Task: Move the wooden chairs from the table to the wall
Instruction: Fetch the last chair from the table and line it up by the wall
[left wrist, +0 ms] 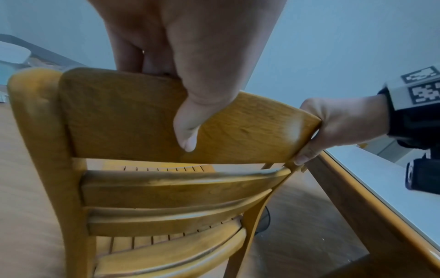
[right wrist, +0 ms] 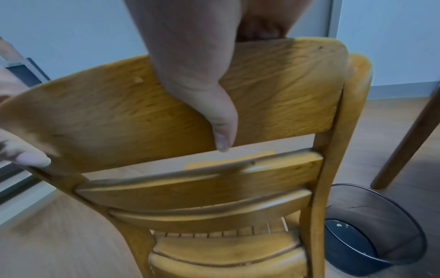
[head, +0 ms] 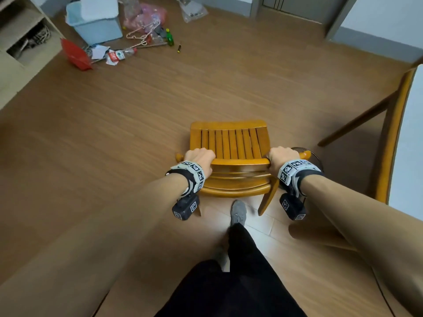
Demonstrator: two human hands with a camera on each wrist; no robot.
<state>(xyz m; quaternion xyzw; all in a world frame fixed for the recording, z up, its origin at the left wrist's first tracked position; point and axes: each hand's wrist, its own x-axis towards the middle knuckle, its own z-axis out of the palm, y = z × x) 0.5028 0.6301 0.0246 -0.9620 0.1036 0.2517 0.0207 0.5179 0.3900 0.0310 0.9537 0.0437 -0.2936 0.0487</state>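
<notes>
A yellow-brown wooden chair (head: 230, 143) with a slatted seat stands on the wood floor right in front of me, its back toward me. My left hand (head: 198, 156) grips the left end of the top back rail (left wrist: 123, 116), thumb down the near face and fingers over the top. My right hand (head: 282, 156) grips the right end of the same rail (right wrist: 285, 90) the same way. The table (head: 393, 133), with a wooden edge and pale top, is at the far right. A white wall (head: 377, 17) with a grey skirting runs across the back.
A dark mesh waste bin (right wrist: 371, 231) sits on the floor just right of the chair. Far left stands a light blue bin (head: 96, 24) among scattered litter, a red dustpan (head: 75, 54) and a shelf unit (head: 20, 42). My foot (head: 238, 212) is behind the chair.
</notes>
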